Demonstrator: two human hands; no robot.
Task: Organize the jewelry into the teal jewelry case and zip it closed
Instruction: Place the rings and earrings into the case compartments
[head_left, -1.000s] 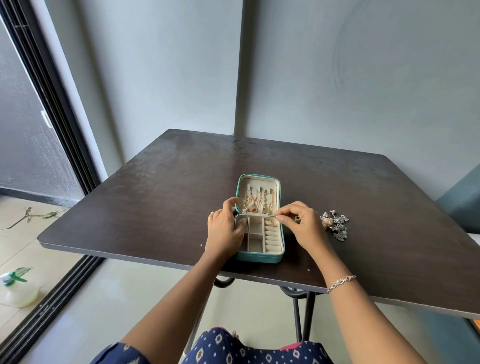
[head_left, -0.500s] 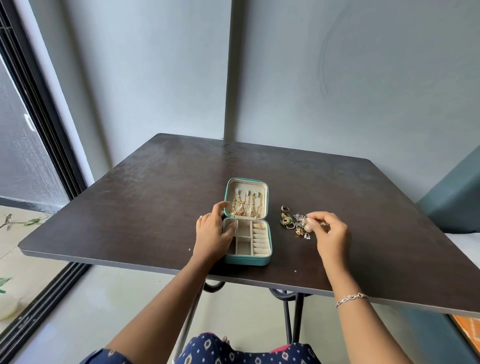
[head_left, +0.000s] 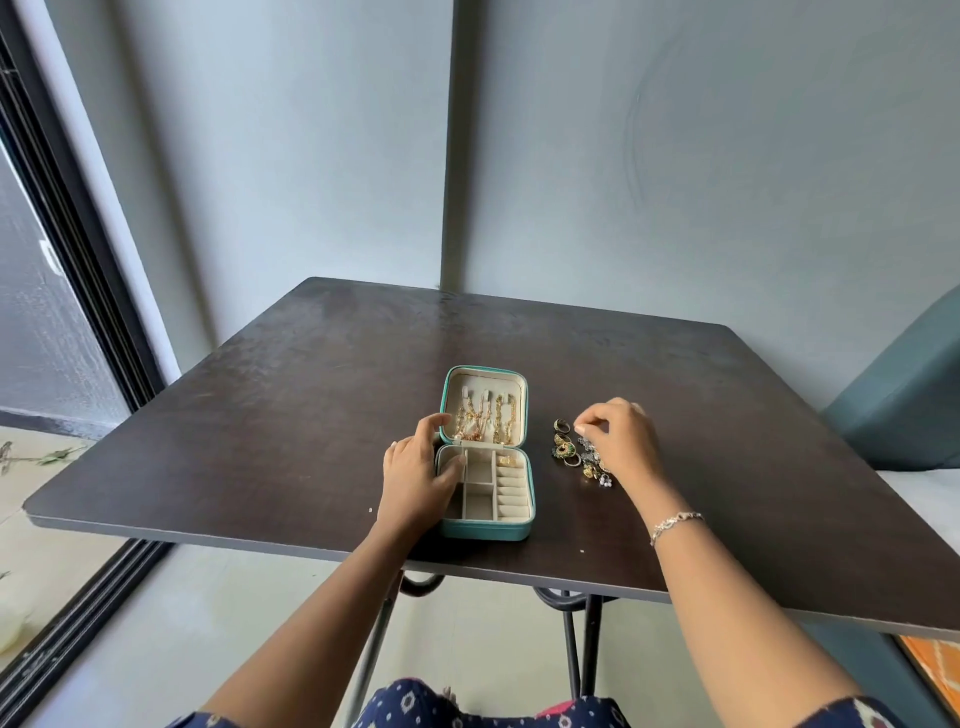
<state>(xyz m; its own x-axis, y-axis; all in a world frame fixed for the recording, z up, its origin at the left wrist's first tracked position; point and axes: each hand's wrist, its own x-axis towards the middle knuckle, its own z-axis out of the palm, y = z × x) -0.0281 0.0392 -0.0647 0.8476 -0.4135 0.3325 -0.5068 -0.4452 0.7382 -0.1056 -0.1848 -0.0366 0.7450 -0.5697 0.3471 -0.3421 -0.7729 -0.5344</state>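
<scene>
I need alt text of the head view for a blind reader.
An open teal zip jewelry case lies on a dark brown table, gold chains in its lid. The left hand rests on its left edge; the right hand hovers, fingers curled, over a loose pile of small jewelry beside it.

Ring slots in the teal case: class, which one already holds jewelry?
The ring slot farthest from the person: a small gold piece sits in it, while the other slots show only cream lining.
</scene>
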